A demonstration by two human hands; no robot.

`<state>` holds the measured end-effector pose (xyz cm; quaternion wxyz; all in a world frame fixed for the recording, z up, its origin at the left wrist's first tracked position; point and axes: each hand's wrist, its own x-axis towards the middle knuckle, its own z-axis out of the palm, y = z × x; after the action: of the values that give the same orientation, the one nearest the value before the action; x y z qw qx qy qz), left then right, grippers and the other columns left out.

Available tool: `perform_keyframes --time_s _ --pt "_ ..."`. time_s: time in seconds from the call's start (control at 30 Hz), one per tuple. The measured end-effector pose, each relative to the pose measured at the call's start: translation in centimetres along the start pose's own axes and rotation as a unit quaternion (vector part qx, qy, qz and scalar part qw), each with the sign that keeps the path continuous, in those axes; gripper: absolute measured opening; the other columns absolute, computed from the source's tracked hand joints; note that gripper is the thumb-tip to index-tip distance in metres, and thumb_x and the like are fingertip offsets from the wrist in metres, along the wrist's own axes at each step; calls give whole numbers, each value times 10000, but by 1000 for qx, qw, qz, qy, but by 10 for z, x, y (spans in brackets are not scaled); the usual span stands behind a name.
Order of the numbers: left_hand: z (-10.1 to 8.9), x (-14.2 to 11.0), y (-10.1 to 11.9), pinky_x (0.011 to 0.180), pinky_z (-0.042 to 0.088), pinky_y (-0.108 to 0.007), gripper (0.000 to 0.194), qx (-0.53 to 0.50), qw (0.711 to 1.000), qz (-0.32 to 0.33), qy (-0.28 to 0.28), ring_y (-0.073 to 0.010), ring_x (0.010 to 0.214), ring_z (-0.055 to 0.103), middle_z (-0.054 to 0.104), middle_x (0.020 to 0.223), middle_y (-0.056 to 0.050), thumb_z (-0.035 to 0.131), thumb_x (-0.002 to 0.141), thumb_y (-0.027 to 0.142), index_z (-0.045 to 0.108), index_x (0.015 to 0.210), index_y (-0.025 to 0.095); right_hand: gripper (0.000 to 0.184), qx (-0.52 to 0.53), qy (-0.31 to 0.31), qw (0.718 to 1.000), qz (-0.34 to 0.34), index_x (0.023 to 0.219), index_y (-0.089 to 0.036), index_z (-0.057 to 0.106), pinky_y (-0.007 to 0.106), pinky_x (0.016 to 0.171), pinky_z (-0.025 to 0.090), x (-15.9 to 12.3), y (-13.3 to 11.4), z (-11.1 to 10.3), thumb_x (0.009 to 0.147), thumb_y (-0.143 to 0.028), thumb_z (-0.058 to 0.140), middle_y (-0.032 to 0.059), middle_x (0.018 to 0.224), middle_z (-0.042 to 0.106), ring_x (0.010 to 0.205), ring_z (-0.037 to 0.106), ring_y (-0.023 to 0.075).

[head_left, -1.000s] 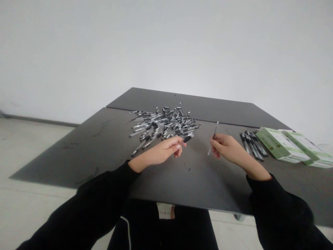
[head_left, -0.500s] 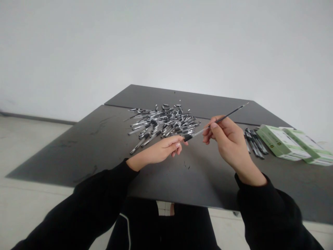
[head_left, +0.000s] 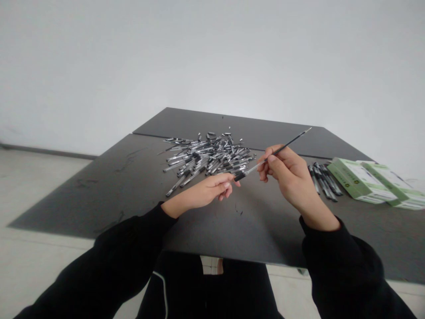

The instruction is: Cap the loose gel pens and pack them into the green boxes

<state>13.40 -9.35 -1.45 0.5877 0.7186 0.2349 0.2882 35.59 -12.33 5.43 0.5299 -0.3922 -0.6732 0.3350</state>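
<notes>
My left hand (head_left: 212, 190) is closed around a pen barrel, whose black grip (head_left: 239, 176) sticks out past the fingertips. Between the thumb and fingers of my right hand (head_left: 287, 170) is a thin pen refill (head_left: 292, 141), slanting up to the right with its metal tip at the top. Its pale lower end meets the open end of the black grip; how far in it reaches, I cannot tell. Most of the barrel is hidden in my left palm. Behind my left hand lies a loose heap of pen parts (head_left: 212, 155), clear barrels and dark caps among them.
Right of my right hand, several assembled-looking pens (head_left: 323, 181) lie side by side on the dark table (head_left: 212, 237). Two green and white boxes (head_left: 361, 181) stand beyond them at the right. A seam crosses the table toward the back, and a pale wall rises behind.
My right hand has risen and turned, tilting the refill from near upright to a slant, and its lower end has come to the black grip. My left hand has stayed nearly still.
</notes>
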Motion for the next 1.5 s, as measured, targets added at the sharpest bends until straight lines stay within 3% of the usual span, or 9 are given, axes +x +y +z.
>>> perform_keyframes --time_s 0.2,0.3,0.37,0.5,0.63,0.83,0.97,1.17,1.5 --pt "1 0 0 613 380 -255 252 -29 999 0 -14 -116 650 460 517 773 11 485 995 382 598 1083 174 150 -31 -87 996 4 935 -213 602 255 543 481 -5 2 6 955 -361 609 2 783 638 587 562 112" --pt "0 1 2 590 352 -250 223 -80 996 -9 29 -112 635 448 516 773 9 532 953 365 593 1045 172 223 -52 -130 990 -6 1113 -227 630 267 610 503 5 5 -4 917 -334 641 22 883 652 700 583 137" --pt "-3 2 5 574 330 -246 206 -116 991 -10 73 -108 621 436 508 765 12 556 918 340 585 1030 170 340 -73 -93 993 -13 1228 -241 610 269 623 492 21 14 -19 896 -307 631 15 885 643 708 568 143" --pt "-8 3 7 556 311 -246 202 -145 980 -13 133 -105 607 426 499 748 15 551 933 357 574 996 167 300 -208 11 977 41 1115 -178 691 288 646 468 59 60 -52 860 -220 540 38 866 642 651 526 140" --pt "-10 4 2 553 317 -250 258 -143 980 -10 138 -103 599 420 492 728 22 545 969 427 573 980 170 298 -372 1 925 77 991 -114 750 328 823 499 74 117 -61 821 -135 507 114 992 664 769 583 177" --pt "-13 5 -6 554 301 -255 289 -105 986 -6 133 -91 572 415 480 714 36 494 1001 453 569 985 174 400 -435 -34 896 78 1174 -88 738 311 924 500 81 161 -65 868 -109 482 145 1126 633 830 614 184" --pt "-14 4 -3 562 294 -263 267 -84 985 -19 147 -90 567 418 467 703 42 472 1011 420 564 976 172 398 -448 -50 889 87 1227 -88 731 287 931 495 96 170 -67 910 -140 497 148 1150 683 890 643 178" --pt "-13 3 -1 575 298 -271 264 -61 986 -18 153 -91 572 413 466 701 41 454 1019 404 561 957 170 272 -477 -58 868 124 1010 -101 815 281 891 498 106 178 -72 881 -176 587 139 1021 780 940 694 214" --pt "-14 3 -2 565 308 -259 277 -63 988 -10 143 -92 570 418 467 700 43 450 1018 418 566 980 169 271 -500 -57 849 158 940 -90 827 342 979 492 87 167 -96 830 -62 580 180 1018 795 1040 722 286"
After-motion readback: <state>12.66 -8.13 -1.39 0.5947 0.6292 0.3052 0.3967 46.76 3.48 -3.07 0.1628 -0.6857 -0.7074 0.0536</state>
